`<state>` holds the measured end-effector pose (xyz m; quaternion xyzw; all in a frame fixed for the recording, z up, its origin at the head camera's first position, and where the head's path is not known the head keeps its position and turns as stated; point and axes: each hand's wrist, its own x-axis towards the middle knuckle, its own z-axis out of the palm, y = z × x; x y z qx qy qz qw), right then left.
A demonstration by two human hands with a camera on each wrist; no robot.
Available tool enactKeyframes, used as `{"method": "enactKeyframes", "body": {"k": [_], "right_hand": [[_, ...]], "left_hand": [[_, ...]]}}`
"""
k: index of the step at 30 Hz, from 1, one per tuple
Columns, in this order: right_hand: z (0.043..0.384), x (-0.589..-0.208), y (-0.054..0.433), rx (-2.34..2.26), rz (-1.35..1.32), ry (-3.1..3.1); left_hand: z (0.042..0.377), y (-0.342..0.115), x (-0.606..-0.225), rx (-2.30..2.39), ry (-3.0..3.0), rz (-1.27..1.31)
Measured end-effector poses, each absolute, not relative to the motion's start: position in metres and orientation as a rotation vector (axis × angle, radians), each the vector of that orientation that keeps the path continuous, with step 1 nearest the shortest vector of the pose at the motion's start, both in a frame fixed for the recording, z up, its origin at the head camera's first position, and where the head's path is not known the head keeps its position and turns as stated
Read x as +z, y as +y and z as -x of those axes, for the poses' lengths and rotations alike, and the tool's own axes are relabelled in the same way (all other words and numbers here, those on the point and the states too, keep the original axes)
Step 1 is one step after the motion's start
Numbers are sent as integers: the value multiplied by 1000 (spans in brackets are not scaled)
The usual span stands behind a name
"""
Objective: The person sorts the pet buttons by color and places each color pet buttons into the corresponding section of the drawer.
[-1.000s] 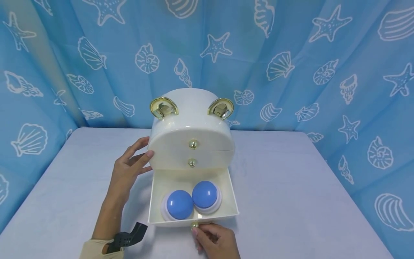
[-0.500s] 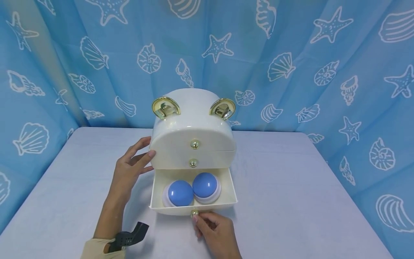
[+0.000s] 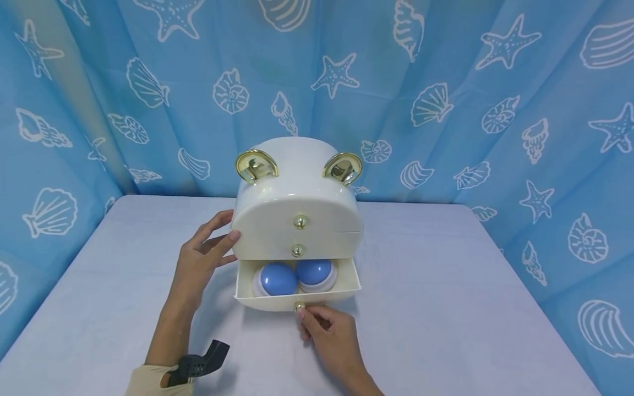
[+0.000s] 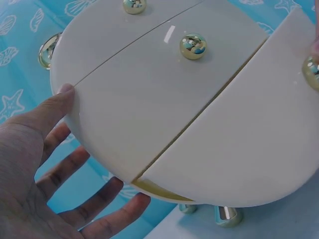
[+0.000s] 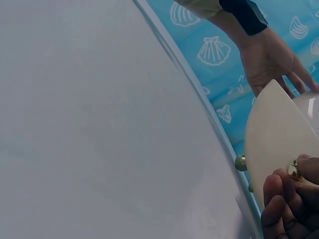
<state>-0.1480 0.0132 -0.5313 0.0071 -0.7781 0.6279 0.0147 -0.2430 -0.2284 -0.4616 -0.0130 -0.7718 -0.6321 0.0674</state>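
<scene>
A white drawer box with gold ears stands on the table, its bottom drawer partly pulled out. Two blue-domed round objects with white bases, a left one and a right one, sit inside side by side; the box front overlaps the right one's top. My right hand pinches the gold drawer knob between thumb and fingers. At the box's left side my left hand rests with fingers spread, its thumb touching the front edge.
The box's front carries two more gold knobs, an upper one and a middle one. Small gold feet show under it. Behind the white-covered table hangs a blue shell-patterned curtain.
My right hand has pushed the bottom drawer inward, away from me, and the blue-domed objects have moved in with it. The left hand stays at the box's side.
</scene>
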Motion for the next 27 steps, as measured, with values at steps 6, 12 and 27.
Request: {"method": "enactKeyframes", "body": {"k": [6, 12, 27], "right_hand": [[162, -529, 14, 1945, -39, -2407], [175, -531, 14, 1912, -55, -2391], [197, -532, 12, 1938, 7, -2378]], "left_hand": [[244, -227, -462, -1904, -2316, 45], [244, -225, -463, -1914, -2308, 49], [242, -224, -465, -1943, -2289, 72]]}}
